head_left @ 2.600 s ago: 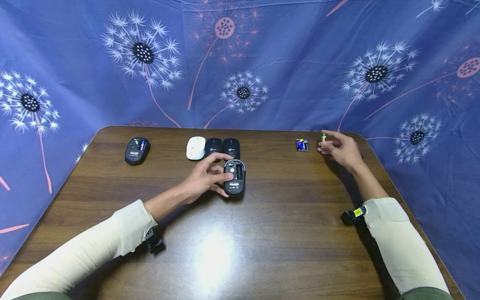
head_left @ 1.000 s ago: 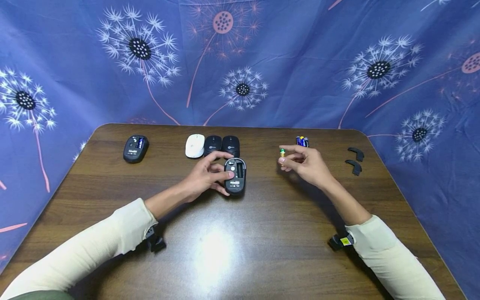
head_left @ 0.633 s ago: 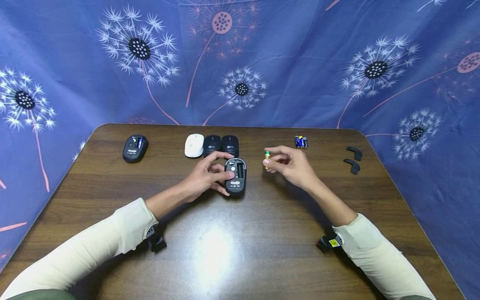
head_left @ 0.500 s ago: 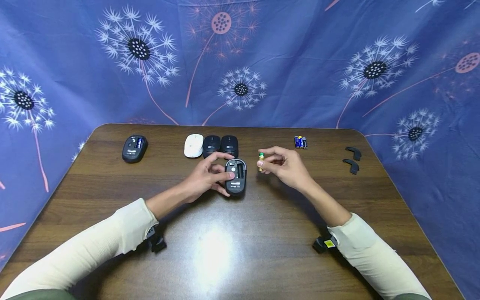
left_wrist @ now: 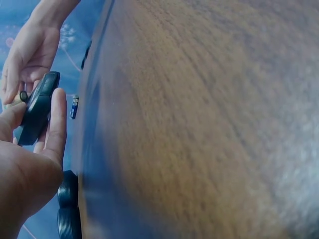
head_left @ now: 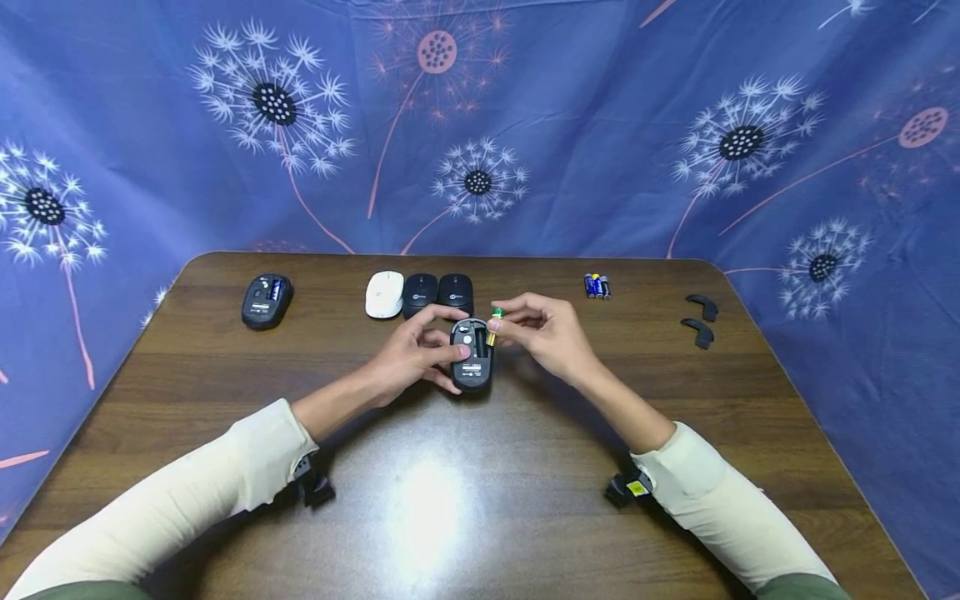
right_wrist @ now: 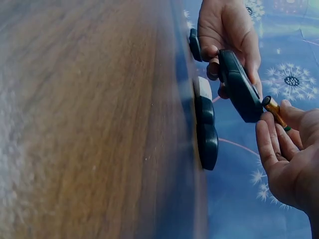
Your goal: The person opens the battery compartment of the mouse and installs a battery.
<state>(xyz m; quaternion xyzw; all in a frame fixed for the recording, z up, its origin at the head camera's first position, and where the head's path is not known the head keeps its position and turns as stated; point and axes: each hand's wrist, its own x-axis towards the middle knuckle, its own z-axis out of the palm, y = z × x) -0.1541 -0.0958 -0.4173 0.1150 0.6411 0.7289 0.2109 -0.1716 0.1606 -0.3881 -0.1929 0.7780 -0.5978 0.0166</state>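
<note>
My left hand (head_left: 408, 357) grips a black computer mouse (head_left: 471, 375) by its sides, underside up, thumb on its bottom. Its long battery slot (head_left: 481, 340) lies uncovered and bare. Between thumb and fingertips my right hand (head_left: 546, 333) pinches a gold and green battery (head_left: 492, 335), tilted, right at the slot's upper right edge. The right wrist view shows the battery (right_wrist: 274, 112) with one end close to the edge of the mouse (right_wrist: 239, 87). From the left wrist view, the mouse (left_wrist: 39, 109) is held above the table, hiding part of the right hand.
Behind the held mouse stand a white mouse (head_left: 385, 295) and two black ones (head_left: 455, 292) in a row. Another upturned mouse (head_left: 267, 302) with a blue battery in it lies far left. Several batteries (head_left: 597, 287) lie at the back right, two black covers (head_left: 701, 321) beyond them.
My right hand has brought the battery from the back right leftward to the mouse, uncovering the two black covers to view. The left hand and its mouse have stayed nearly still.
</note>
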